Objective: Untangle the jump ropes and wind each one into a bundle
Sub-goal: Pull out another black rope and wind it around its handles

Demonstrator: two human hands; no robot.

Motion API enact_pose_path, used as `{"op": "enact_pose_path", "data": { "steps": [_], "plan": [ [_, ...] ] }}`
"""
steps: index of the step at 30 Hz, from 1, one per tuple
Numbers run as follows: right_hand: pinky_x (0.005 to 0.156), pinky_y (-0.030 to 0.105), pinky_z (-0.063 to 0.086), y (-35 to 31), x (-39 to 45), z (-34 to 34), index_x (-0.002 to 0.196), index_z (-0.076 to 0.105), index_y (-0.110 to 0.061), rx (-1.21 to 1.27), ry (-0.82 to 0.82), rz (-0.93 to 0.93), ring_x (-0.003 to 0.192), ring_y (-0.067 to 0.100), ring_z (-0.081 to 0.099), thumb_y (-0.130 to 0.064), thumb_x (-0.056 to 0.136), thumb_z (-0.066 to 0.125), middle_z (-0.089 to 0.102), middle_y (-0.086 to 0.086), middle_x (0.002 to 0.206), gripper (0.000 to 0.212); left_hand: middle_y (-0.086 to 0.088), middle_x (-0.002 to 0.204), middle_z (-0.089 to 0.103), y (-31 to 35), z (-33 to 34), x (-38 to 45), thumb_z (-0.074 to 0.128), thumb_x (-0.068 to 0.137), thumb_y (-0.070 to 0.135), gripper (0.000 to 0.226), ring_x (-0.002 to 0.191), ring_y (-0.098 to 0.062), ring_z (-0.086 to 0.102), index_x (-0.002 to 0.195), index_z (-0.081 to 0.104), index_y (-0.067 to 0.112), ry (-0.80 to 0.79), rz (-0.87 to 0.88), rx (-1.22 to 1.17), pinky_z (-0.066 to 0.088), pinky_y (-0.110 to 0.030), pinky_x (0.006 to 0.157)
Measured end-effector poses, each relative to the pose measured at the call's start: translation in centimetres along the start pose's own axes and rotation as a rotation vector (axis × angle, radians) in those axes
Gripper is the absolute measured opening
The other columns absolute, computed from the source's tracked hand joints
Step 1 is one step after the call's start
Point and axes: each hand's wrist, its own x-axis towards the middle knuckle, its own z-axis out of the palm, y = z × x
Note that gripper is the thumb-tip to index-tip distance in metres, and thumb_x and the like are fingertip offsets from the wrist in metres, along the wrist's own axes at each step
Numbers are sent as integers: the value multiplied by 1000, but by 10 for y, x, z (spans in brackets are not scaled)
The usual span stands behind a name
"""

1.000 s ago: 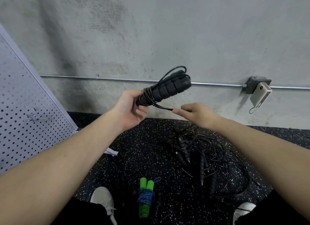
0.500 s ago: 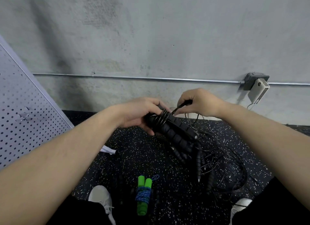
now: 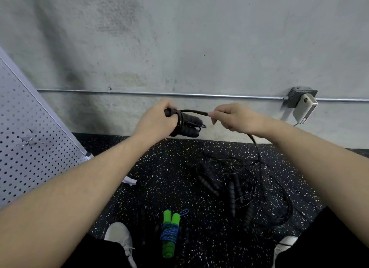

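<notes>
My left hand (image 3: pixel 157 122) grips a pair of black foam jump-rope handles (image 3: pixel 188 126) held side by side in front of the wall, with black cord wrapped round them. My right hand (image 3: pixel 232 117) pinches the same cord (image 3: pixel 196 112) a little to the right; the cord arcs from the handles to my fingers, then hangs down behind that hand to the floor. On the floor below lies a tangled pile of black ropes and handles (image 3: pixel 231 183). A green-handled rope bundle (image 3: pixel 169 232) bound with blue cord lies between my feet.
A concrete wall with a metal conduit pipe (image 3: pixel 179 95) and an outlet box with a white charger (image 3: pixel 303 106) stands ahead. A white pegboard panel (image 3: pixel 30 140) leans at the left. My white shoes (image 3: pixel 118 235) rest on the speckled black floor (image 3: pixel 159 168).
Both hands have risen from near the floor pile. The handles went from pointing down-right to nearly level, and my right hand has drawn the cord out to the right.
</notes>
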Motion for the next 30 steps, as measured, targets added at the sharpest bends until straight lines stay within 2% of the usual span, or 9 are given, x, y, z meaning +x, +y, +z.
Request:
{"op": "enact_pose_path", "data": {
  "steps": [1, 3, 5, 11, 15, 17, 23, 26, 30],
  "plan": [
    [48, 22, 30, 0, 0, 4, 81, 64, -21, 72, -22, 8, 45, 4, 36, -44, 101, 52, 45, -11, 53, 33, 12, 92, 59, -1, 1, 1, 58, 96, 14, 13, 79, -6, 59, 102, 62, 25, 29, -45, -131, 50, -20, 62],
    [47, 22, 29, -2, -2, 17, 81, 58, -20, 164, -61, 7, 47, 6, 37, -39, 104, 48, 48, -12, 54, 31, 2, 99, 59, 3, 4, -1, 58, 97, 8, 14, 84, -16, 65, 103, 64, 19, 52, -176, -445, 60, -31, 60],
    [47, 22, 31, -6, -5, 29, 82, 54, -20, 251, -64, -15, 49, 9, 38, -34, 106, 46, 50, -9, 55, 29, -2, 104, 60, 6, 6, -2, 57, 97, 5, 16, 90, -22, 67, 101, 64, 19, 80, -248, -611, 63, -37, 63],
    [46, 16, 31, -31, -15, 59, 92, 57, -17, 439, 80, -50, 48, 4, 37, -32, 108, 38, 43, -11, 55, 30, -13, 113, 64, 10, 11, -4, 56, 99, 6, 13, 97, -27, 70, 102, 63, 16, 187, -308, -860, 63, -39, 68],
    [45, 19, 30, -40, -21, 65, 96, 59, -17, 482, 53, -97, 49, 7, 36, -32, 109, 35, 41, -11, 55, 31, -7, 102, 67, 13, 12, -7, 56, 99, 5, 15, 84, -19, 69, 102, 63, 18, 218, -260, -843, 64, -39, 70],
    [44, 23, 27, -41, -23, 66, 98, 57, -13, 523, 31, -84, 50, 10, 33, -31, 108, 38, 40, -6, 57, 28, -6, 99, 67, 15, 12, -10, 55, 100, 5, 15, 84, -20, 70, 101, 63, 18, 221, -249, -877, 64, -40, 72],
    [46, 24, 23, -35, -21, 67, 82, 51, -21, 645, -80, -46, 49, 11, 28, -40, 105, 46, 35, -5, 55, 30, -18, 92, 72, 19, 7, -11, 42, 98, 3, 26, 79, -31, 71, 109, 66, 6, 111, -345, -1154, 62, -41, 68],
    [46, 22, 25, -34, -22, 67, 82, 53, -18, 613, -108, -81, 49, 9, 31, -36, 105, 47, 36, -7, 55, 30, -15, 84, 73, 18, 4, -12, 37, 96, 7, 33, 72, -30, 69, 102, 70, 5, 0, -340, -1195, 61, -37, 67],
    [46, 19, 29, -27, -21, 61, 90, 58, -13, 519, -108, -163, 49, 7, 33, -26, 107, 44, 39, -12, 55, 26, -8, 78, 74, 18, -2, -9, 44, 98, 15, 26, 64, -24, 70, 95, 69, 11, -21, -404, -1275, 60, -32, 64]
  ]
}}
